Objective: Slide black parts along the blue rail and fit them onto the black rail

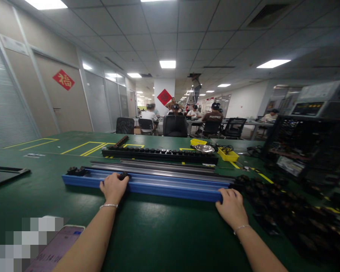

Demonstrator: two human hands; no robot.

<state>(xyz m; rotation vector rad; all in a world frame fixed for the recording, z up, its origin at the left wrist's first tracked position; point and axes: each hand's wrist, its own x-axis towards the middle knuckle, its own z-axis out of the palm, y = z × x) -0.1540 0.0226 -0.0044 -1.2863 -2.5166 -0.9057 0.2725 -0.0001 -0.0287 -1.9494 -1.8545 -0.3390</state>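
Observation:
A long blue rail (164, 186) lies across the green table in front of me. My left hand (113, 187) rests on its near edge left of centre, fingers curled over the rim beside a small black part (124, 175). My right hand (231, 206) grips the rail's right end, fingers bent over the edge. Two more small black parts (76, 171) sit on the rail's left end. Grey metal rails (158, 168) lie just behind the blue one.
A black rack with a row of knobs (158, 154) stands farther back. Yellow trays (228, 154) and a metal bowl (204, 148) sit behind it. Many black parts (274, 204) lie at the right, near a black crate (306, 151). A phone (56, 247) lies at bottom left. People sit at distant desks.

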